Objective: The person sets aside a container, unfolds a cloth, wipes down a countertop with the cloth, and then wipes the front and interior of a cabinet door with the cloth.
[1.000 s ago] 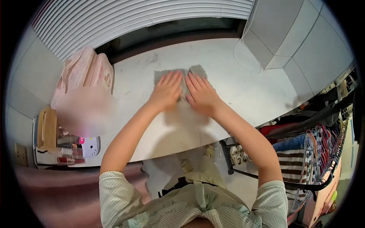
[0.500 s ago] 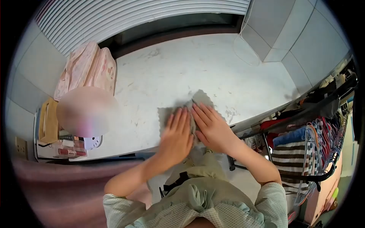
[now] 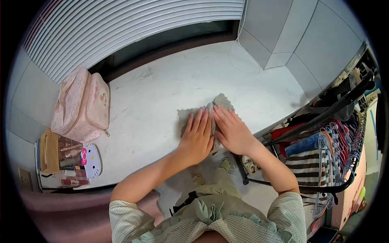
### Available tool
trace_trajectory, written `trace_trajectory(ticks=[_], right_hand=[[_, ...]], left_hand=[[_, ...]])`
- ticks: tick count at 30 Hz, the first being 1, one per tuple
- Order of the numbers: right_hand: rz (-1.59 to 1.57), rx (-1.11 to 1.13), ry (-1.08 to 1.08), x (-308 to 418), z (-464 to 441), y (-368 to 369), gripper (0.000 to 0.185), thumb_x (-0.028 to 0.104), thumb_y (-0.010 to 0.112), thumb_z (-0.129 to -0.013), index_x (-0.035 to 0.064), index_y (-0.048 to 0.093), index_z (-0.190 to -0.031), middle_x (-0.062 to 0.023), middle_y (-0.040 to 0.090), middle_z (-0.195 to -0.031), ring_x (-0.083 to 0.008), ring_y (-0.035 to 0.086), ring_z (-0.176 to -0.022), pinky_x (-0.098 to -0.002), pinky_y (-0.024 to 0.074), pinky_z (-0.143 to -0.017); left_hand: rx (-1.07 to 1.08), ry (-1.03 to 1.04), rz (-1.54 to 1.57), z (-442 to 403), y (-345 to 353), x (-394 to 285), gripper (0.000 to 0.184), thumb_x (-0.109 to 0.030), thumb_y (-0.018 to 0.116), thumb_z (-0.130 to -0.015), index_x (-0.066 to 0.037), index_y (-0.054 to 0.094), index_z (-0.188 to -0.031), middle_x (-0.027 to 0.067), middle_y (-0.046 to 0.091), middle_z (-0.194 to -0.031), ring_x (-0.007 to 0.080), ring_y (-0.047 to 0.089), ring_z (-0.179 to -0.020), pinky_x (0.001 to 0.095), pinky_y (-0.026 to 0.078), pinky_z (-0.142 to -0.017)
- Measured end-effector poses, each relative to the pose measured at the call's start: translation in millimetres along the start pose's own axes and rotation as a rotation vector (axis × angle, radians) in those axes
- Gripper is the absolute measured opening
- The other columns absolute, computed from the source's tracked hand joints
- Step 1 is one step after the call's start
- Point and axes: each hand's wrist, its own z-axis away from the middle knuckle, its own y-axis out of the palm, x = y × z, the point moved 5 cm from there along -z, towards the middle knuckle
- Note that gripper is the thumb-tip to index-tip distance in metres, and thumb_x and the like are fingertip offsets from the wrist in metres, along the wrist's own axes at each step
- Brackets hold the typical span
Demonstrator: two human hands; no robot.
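Note:
A grey cloth point(image 3: 186, 118) with scalloped edges lies spread on the white marbled counter point(image 3: 142, 125), near its front edge. Fingers stretched out and pointing away from me, my left hand point(image 3: 197, 135) lies flat on the cloth's left part. My right hand point(image 3: 233, 131) rests flat on the right part, its fingers angled toward the left hand. Between the two hands the cloth is bunched into a fold. Neither hand grasps it; both press from above, and the cloth's middle is partly hidden under them.
At the left stand a pink cosmetic bag point(image 3: 83, 105), a wooden box point(image 3: 49, 152), a clear cosmetics organizer point(image 3: 72, 162) and a cat-face-shaped white item point(image 3: 93, 161). A blind cord point(image 3: 247, 74) hangs at the back. On the right, a black rack point(image 3: 344, 188) holds clothes and hangers point(image 3: 336, 146).
Both hands and the cloth have slid to the right along the counter, over the faint marks there. My view has turned a little, and the cat-face item now shows fully.

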Motion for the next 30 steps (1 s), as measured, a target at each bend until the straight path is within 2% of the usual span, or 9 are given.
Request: trace_trajectory(ticks=[4, 11, 14, 17, 20, 24, 30], right_hand=[[0.080, -0.037, 0.064, -47.3, -2.6, -1.9, 0.053, 0.022, 0.045, -0.084, -0.0022, 0.031, -0.129, -0.0177, 0.033, -0.135, -0.0321, 0.030, -0.125, -0.0420, 0.0241, -0.103], [0.205, -0.137, 0.242, -159.8, 5.8, -16.8, 0.051, 0.022, 0.040, -0.085, -0.0007, 0.032, -0.130, -0.0185, 0.034, -0.133, -0.0331, 0.032, -0.124, -0.0420, 0.0241, -0.103], [0.231, -0.164, 0.291, -192.1, 17.8, -28.1, 0.050, 0.023, 0.040, -0.086, -0.0005, 0.032, -0.129, -0.0182, 0.035, -0.133, -0.0331, 0.032, -0.123, -0.0421, 0.0240, -0.103], [0.255, -0.178, 0.350, -190.3, 35.2, -29.2, 0.051, 0.023, 0.040, -0.085, -0.0001, 0.032, -0.130, -0.0176, 0.035, -0.133, -0.0327, 0.031, -0.124, -0.0420, 0.0236, -0.103], [0.229, -0.156, 0.355, -172.5, 57.3, -43.1, 0.051, 0.023, 0.039, -0.085, -0.0003, 0.032, -0.130, -0.0173, 0.034, -0.134, -0.0326, 0.031, -0.124, -0.0418, 0.0228, -0.103], [0.183, -0.114, 0.396, -171.7, 65.5, -46.1, 0.052, 0.024, 0.038, -0.084, -0.0008, 0.032, -0.130, -0.0176, 0.033, -0.135, -0.0332, 0.030, -0.125, -0.0419, 0.0218, -0.104], [0.321, -0.233, 0.528, -225.3, 61.5, -41.2, 0.053, 0.024, 0.038, -0.082, -0.0009, 0.034, -0.129, -0.0175, 0.035, -0.134, -0.0321, 0.031, -0.125, -0.0421, 0.0225, -0.103]], left_hand=[[-0.017, 0.026, 0.023, -50.2, 21.1, 3.8, 0.053, -0.022, 0.042, -0.085, 0.012, 0.032, -0.125, 0.0239, 0.027, -0.135, 0.0346, 0.020, -0.129, 0.0456, 0.015, -0.105], [-0.336, 0.182, 0.073, -163.4, 60.0, -15.8, 0.049, -0.018, 0.044, -0.082, 0.012, 0.037, -0.121, 0.0249, 0.038, -0.128, 0.0352, 0.034, -0.122, 0.0442, 0.024, -0.102], [-0.304, 0.207, 0.098, -194.4, 72.5, -30.7, 0.049, -0.018, 0.044, -0.082, 0.012, 0.037, -0.121, 0.0246, 0.037, -0.129, 0.0347, 0.032, -0.123, 0.0439, 0.023, -0.103], [-0.246, 0.203, 0.151, -201.1, 75.0, -41.0, 0.050, -0.019, 0.043, -0.083, 0.011, 0.037, -0.122, 0.0238, 0.035, -0.131, 0.0340, 0.031, -0.124, 0.0430, 0.022, -0.104], [-0.127, 0.287, 0.136, -185.6, 71.6, -61.1, 0.051, -0.019, 0.043, -0.083, 0.011, 0.035, -0.123, 0.0231, 0.033, -0.132, 0.0332, 0.029, -0.126, 0.0422, 0.021, -0.104], [-0.143, 0.320, 0.177, -180.4, 68.6, -74.9, 0.052, -0.019, 0.045, -0.081, 0.010, 0.036, -0.123, 0.0228, 0.034, -0.132, 0.0332, 0.029, -0.125, 0.0416, 0.022, -0.104], [-0.229, 0.368, 0.241, -235.5, 89.9, -74.5, 0.052, -0.017, 0.047, -0.080, 0.010, 0.035, -0.123, 0.0223, 0.035, -0.131, 0.0342, 0.032, -0.123, 0.0417, 0.024, -0.104]])
